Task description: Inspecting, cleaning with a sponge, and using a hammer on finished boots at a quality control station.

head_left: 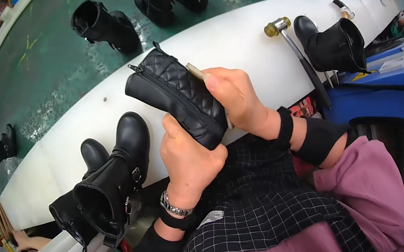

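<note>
A black boot (174, 90) with a quilted shaft and a zipper along its side is raised in front of me, tilted over the white worktop. My left hand (186, 158) is closed round its lower end, the thumb pressed on the side. On the boot's right side, my right hand (234, 93) grips a pale, flat, strip-like piece (196, 71) between thumb and fingers. This piece lies against the quilted leather; its lower end shows beneath the hand. Two more black boots (124, 161) with buckled straps lie together to the left of my left hand.
The long white worktop (73, 130) curves across the view. At right lie a hammer (299, 52) with a yellowish head and another black boot (334, 46), near a blue plastic unit (376, 100). Several boots (106, 27) stand on the green surface beyond. Other people work at far left.
</note>
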A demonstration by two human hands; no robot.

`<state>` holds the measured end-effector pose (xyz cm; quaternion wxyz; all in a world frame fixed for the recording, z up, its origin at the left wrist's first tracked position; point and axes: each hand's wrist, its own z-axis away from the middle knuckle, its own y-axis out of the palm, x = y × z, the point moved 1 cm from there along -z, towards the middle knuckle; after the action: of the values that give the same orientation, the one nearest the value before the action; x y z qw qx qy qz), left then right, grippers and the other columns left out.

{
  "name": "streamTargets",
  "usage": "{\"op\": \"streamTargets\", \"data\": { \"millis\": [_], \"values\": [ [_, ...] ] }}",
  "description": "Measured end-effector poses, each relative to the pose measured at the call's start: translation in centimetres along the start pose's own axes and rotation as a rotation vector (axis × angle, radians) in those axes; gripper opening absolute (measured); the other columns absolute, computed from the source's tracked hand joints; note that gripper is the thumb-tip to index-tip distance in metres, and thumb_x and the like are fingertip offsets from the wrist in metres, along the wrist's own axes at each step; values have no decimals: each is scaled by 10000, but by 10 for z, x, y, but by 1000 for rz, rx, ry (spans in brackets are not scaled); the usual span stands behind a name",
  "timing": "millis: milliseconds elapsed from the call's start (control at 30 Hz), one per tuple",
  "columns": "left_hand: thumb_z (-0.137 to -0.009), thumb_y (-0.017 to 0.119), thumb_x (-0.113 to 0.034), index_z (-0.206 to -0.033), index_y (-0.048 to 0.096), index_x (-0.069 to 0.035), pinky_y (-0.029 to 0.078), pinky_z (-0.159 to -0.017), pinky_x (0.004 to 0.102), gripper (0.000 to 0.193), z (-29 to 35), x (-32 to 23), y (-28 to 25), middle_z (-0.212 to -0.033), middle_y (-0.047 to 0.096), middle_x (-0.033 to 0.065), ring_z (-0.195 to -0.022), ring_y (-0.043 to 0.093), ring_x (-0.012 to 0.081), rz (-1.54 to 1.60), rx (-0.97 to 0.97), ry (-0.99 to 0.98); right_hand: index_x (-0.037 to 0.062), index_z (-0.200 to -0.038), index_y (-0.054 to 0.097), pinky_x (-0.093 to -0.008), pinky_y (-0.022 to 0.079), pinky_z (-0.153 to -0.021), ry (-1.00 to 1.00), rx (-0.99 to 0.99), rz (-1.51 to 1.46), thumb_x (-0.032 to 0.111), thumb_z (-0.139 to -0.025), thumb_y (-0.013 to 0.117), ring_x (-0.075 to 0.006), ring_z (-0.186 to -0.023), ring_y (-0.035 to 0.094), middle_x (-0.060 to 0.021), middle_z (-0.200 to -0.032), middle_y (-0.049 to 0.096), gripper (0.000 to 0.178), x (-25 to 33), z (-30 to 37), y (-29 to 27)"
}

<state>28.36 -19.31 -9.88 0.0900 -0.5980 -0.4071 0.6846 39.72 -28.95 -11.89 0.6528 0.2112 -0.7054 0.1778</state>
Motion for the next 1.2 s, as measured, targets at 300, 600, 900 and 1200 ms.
{"op": "streamTargets", "data": {
  "millis": [300,600,900,1200],
  "values": [
    [-551,757,-137,-1058,383,79,523,-634,448,666,7,-12,-7,-772,616,231,-692,634,419,-86,-69,61,-35,-819,644,-297,428,-561,-42,19,82,464,-899,539,-131,-598,547,-89,-639,605,516,16,4,0],
    [-575,740,-148,-1064,365,72,521,-638,457,655,4,5,-8,-758,620,236,-698,633,440,57,-42,100,-34,-770,636,-336,455,-526,-73,-86,232,403,-897,552,-232,-547,610,-146,-586,608,463,15,3,12],
    [-582,739,-175,-1109,394,52,525,-688,434,669,11,5,-5,-841,638,229,-777,652,410,98,-102,69,-30,-857,679,-336,473,-571,-186,-45,178,347,-914,520,-232,-595,624,-173,-650,628,413,12,2,7],
    [-549,760,-45,-1240,445,-8,460,-895,282,760,23,7,-22,-1076,584,64,-982,582,165,984,179,141,20,-913,640,-436,488,-685,-533,-188,988,363,-783,667,-345,-792,628,-162,-819,644,368,25,13,-67]
  ]
}}
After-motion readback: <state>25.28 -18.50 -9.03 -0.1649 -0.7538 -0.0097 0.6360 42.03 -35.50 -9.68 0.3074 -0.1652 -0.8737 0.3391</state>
